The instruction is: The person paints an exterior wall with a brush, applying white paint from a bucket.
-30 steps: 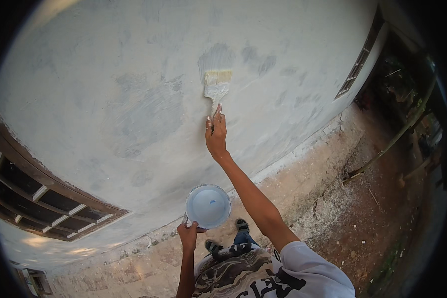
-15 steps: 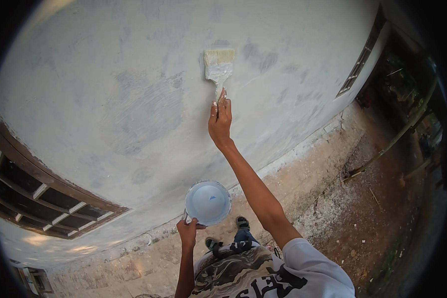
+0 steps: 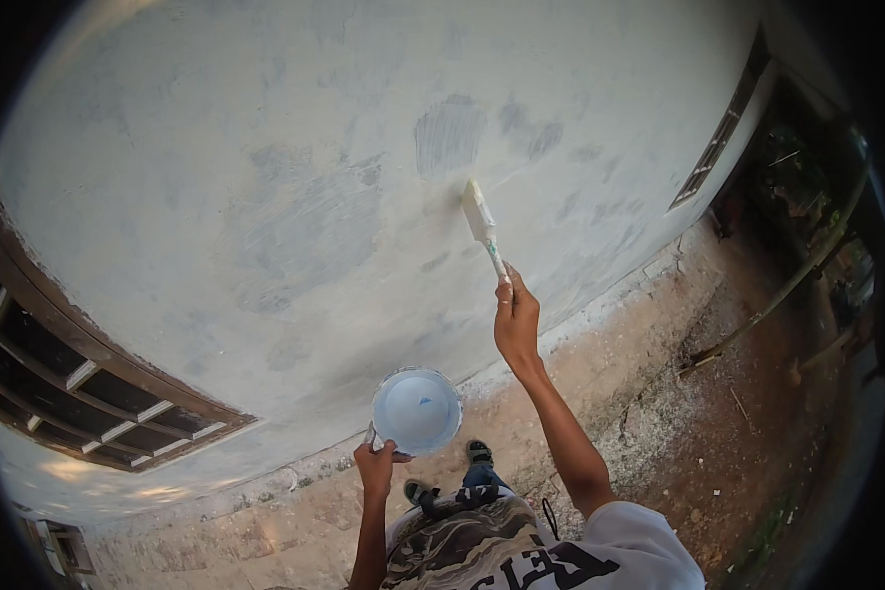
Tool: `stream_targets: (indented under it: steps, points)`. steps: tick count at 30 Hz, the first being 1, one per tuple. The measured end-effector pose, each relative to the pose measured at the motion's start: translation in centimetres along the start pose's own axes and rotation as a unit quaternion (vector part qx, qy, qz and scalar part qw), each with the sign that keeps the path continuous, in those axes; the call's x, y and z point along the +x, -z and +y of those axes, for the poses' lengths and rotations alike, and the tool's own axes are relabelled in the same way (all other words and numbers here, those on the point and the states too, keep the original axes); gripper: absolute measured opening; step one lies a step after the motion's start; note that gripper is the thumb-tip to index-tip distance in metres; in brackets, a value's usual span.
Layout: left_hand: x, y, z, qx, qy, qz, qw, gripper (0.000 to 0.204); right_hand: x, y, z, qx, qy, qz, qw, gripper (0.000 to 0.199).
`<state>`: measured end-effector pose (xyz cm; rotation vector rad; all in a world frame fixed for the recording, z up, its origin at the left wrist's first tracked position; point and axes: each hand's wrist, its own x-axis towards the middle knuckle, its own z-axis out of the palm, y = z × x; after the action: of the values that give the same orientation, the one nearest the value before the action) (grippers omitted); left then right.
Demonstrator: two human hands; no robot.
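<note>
Right hand (image 3: 517, 320) raised, closed around the handle end of a flat paintbrush (image 3: 483, 224); the bristle head sits edge-on at the wall (image 3: 265, 147), a little below a darker grey patch (image 3: 449, 133) where brush marks show. Whether the bristles touch the plaster or hang just off it cannot be told from this angle.

Left hand (image 3: 377, 467) held low and near the body, fingers wrapped on the rim of a small round paint pot (image 3: 417, 409) with pale paint inside. Pot roughly level, well apart from the brush.

Wall coat is uneven — blotchy grey areas left of the brush and a few smaller ones to its right. Window frame (image 3: 88, 383) at far left, another window (image 3: 718, 147) at far right. Bare dirt ground (image 3: 698, 433) below, feet in sandals (image 3: 442, 472) near the wall's foot.

Judgement on the stroke: turn the brush flat to the surface rather than edge-on, lay long overlapping passes from the wet patch outward, and feather the edges so the blotches blend. Keep the pot level and closer under the brush — drips would otherwise land on the arm or feet.
</note>
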<state>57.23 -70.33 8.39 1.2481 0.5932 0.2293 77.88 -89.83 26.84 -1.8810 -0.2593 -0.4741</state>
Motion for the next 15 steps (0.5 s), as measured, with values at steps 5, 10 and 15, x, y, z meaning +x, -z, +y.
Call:
stream_targets:
  steps: [5, 10, 15]
  points:
    - [0.4, 0.4, -0.5, -0.014, -0.007, -0.011, 1.000, 0.028, 3.1, 5.3, -6.7, 0.189, -0.175, -0.108, 0.960, 0.032]
    - [0.4, -0.2, 0.0, -0.021, -0.015, -0.023, 0.999, 0.028, 8.3, 6.2, -10.4, 0.258, -0.253, -0.179, 0.915, 0.029]
    - [0.7, 0.1, -1.3, -0.015, -0.017, -0.019, 1.000, 0.027, 11.0, 6.8, -14.7, 0.235, -0.223, -0.184, 0.928, 0.031]
